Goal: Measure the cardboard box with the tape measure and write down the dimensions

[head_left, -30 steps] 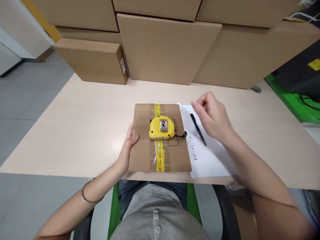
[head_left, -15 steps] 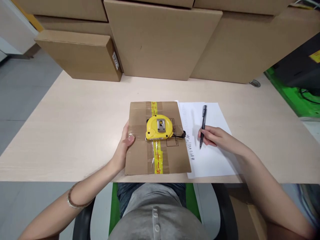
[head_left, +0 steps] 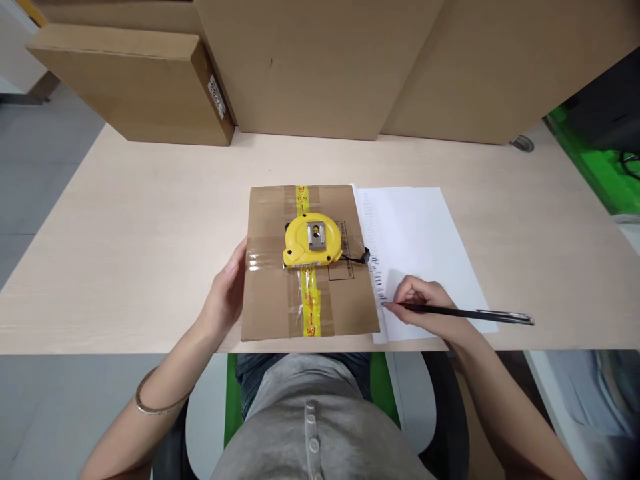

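Note:
A flat cardboard box sealed with yellow and clear tape lies at the table's near edge. On top of it rests a yellow tape measure. My left hand lies against the box's left side, fingers curled on its edge. My right hand is closed on a black pen, whose tip touches the lower left of a white sheet of paper with a column of handwritten marks along its left margin.
Large cardboard boxes are stacked along the table's far side, with a smaller one at the back left. A green surface shows at the far right. The light wooden table stretches out to both sides.
My right hand picked the pen up off the paper, moved toward the sheet's near left corner and set its tip down there. My left hand stayed at the box's side.

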